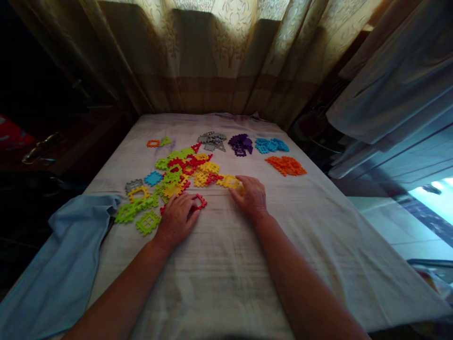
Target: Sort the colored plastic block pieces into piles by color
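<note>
Flat plastic interlocking tiles in many colours lie in a mixed heap [177,172] on a white cloth-covered table [226,264]. My left hand [179,217] rests palm down with its fingers closed around a red tile [200,201]. My right hand [250,194] is curled over a yellow tile [230,182] at the heap's right edge. Sorted piles sit farther back: grey [212,140], purple [240,144], blue [271,145] and orange [286,165].
A light blue cloth [67,255] hangs over the table's left edge. Curtains [219,56] hang behind the far edge. Dark wooden furniture [53,141] stands to the left. An orange and a green tile [158,142] lie apart at the back left.
</note>
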Demonstrator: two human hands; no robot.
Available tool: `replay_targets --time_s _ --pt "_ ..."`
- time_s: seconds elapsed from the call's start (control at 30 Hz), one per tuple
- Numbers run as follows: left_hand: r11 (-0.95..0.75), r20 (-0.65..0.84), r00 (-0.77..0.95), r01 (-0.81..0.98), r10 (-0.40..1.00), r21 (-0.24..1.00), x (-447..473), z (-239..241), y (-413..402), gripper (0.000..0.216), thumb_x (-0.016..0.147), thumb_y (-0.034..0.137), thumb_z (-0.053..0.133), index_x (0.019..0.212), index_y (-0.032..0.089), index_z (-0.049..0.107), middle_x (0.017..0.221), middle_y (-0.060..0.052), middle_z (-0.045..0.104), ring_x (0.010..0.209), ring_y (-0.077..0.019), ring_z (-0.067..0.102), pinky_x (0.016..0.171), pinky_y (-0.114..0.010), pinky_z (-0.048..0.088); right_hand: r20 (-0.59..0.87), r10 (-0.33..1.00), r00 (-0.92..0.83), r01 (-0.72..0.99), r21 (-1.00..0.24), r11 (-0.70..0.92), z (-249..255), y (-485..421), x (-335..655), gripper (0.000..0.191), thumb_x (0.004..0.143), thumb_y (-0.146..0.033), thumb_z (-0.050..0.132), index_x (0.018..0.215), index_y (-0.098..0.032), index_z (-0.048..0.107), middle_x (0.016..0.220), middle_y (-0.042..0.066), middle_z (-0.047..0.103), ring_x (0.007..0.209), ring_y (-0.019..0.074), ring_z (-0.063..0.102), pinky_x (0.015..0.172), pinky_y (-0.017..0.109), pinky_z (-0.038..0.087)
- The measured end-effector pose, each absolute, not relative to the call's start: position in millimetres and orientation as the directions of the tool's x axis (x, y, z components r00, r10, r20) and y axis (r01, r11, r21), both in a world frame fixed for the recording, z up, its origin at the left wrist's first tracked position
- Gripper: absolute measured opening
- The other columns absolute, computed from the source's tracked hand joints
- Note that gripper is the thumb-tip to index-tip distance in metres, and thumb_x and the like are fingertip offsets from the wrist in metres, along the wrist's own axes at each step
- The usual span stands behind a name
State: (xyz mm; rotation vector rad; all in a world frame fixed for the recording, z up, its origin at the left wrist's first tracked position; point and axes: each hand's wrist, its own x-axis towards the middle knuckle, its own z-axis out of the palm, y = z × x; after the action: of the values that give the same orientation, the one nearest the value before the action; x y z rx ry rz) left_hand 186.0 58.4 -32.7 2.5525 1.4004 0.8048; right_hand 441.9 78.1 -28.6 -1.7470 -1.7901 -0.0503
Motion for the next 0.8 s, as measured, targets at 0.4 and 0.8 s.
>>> replay_targets --time_s 0.4,0.8 --pt "-0.562 0.376 0.439 0.755 0.816 0.338 184 -34 59 0.017 0.093 0.034 0.05 0.097 0.022 0.063 0.127 -0.01 0.069 0.125 -0.028 0.058 0.113 -0.055 0.034 0.215 0.888 0.406 0.85 -0.447 -0.28 -34 83 497 0.046 0.084 -0.043 0.059 0.122 -0.018 0.066 0.112 0.013 0.072 0.106 0.0291 0.063 0.091 0.043 0.046" --pt "-0.559 0.355 0.443 0.741 0.824 0.373 184 -33 59 0.018 0.092 0.033 0.05 0.095 0.023 0.064 0.128 -0.009 0.068 0.126 -0.0276 0.057 0.115 -0.055 0.033 0.261 0.887 0.38 0.87 -0.426 -0.247 -38 83 496 0.043 0.084 -0.041 0.058 0.117 -0.017 0.07 0.116 0.012 0.071 0.109 0.0295 0.06 0.095 0.043 0.044"
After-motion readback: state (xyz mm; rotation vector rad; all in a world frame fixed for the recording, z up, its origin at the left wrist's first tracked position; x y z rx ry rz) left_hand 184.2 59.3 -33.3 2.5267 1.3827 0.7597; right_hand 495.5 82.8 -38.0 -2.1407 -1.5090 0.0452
